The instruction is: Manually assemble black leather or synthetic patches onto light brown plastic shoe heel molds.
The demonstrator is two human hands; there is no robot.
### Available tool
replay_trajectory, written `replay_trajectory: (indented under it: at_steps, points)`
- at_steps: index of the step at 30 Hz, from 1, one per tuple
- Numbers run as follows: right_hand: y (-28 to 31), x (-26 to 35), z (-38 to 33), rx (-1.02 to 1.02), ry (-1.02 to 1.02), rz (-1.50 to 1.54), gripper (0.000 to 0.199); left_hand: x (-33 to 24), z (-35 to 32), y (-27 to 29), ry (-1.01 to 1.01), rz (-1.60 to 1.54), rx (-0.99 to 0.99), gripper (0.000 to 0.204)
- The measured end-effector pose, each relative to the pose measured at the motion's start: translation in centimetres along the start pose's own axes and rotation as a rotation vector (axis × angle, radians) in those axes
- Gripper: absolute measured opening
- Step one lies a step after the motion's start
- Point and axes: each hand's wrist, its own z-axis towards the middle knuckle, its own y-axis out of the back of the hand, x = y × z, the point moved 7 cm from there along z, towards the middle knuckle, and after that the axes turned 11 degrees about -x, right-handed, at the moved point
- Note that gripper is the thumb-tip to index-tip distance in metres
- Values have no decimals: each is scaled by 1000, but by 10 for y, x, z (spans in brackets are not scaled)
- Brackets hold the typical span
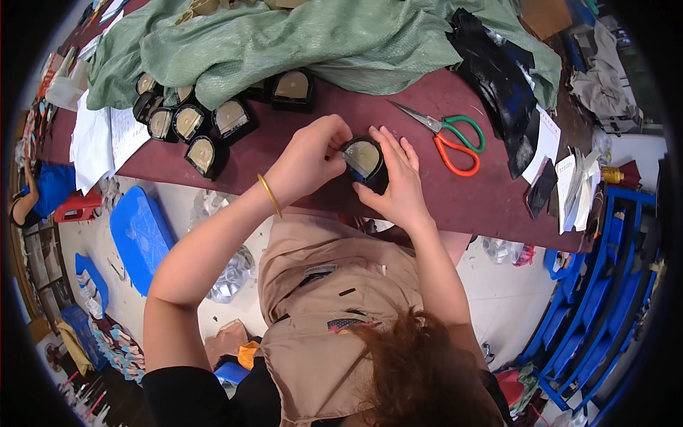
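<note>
Left hand (309,158) curled at frame centre, thumb and forefinger pinched narrow on the left rim of the black-edged piece (364,161); gold bangle (269,195) on that wrist. Right hand (399,181) cupped round the same piece from the right and below, fingers spread up along its far edge, palm under it. Both in contact, so neither nearer than the other: held between the two, just to the right of the left fingertips and just to the left of the right palm. Raised a little over the near edge of the table, tan face tilted up toward the camera, curved end toward the upper right, flat end toward the lower left (long axis hard to call, the shape being nearly as wide as tall).

Then by size. Dark red table (455,192) across the middle of the frame. Green woven sack (320,39) heaped along the top. Black sheet material (498,78) draped at upper right. White papers (107,135) at far left. Row of like pieces (188,121) in the upper left, black-rimmed with tan faces, well apart from the hands, nearest to the left one. Scissors (455,142) with one green and one red handle, right of centre, blades pointing to the upper left, near the right hand but not touching it.
</note>
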Motion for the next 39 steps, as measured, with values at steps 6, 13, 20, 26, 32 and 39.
replay_trajectory:
  at_steps: [6, 13, 20, 26, 32, 39]
  points:
    - [7, -17, 11, 298, -4, 57, 89, 3, -16, 2, -51, -77, -73, 59]
    - [30, 19, 84, 403, 188, 9, 18, 4, -18, -19, -246, 264, -169, 74]
    - [4, 15, 86, 711, -74, -153, 6, 5, -16, -19, -218, 217, -140, 70]
    - [7, -18, 32, 534, -649, 286, 37, 2, -20, -21, -216, 296, -159, 72]
    - [0, -12, 8, 298, -412, 440, 86, -1, -19, -23, -229, 368, -165, 69]
    - [12, 15, 34, 93, 141, -181, 70, 15, -26, 5, -408, 24, -112, 56]
